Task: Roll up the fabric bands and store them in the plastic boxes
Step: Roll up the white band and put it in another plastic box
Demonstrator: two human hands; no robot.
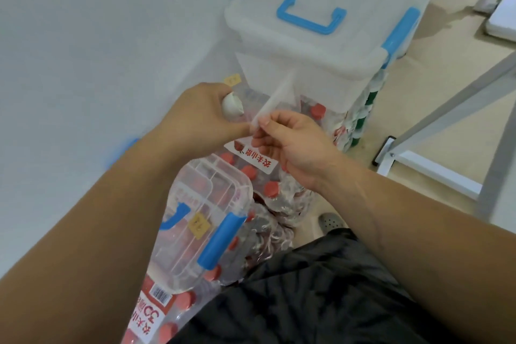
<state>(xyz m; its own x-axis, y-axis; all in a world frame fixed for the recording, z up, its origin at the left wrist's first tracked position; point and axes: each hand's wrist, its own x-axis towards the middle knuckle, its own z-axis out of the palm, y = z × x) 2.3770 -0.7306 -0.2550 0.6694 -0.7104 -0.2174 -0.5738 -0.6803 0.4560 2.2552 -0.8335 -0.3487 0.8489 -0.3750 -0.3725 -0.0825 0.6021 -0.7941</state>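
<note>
Free room is left at upper left over the white surface. The centre is blocked by a closed plastic box, a clear box and bottle packs.

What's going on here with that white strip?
A person is rolling up a white fabric band. The left hand grips the rolled part while the right hand pinches the loose strip. A closed plastic box with a blue handle stands behind; a clear box lies nearer, by packs of red-capped bottles.
</note>
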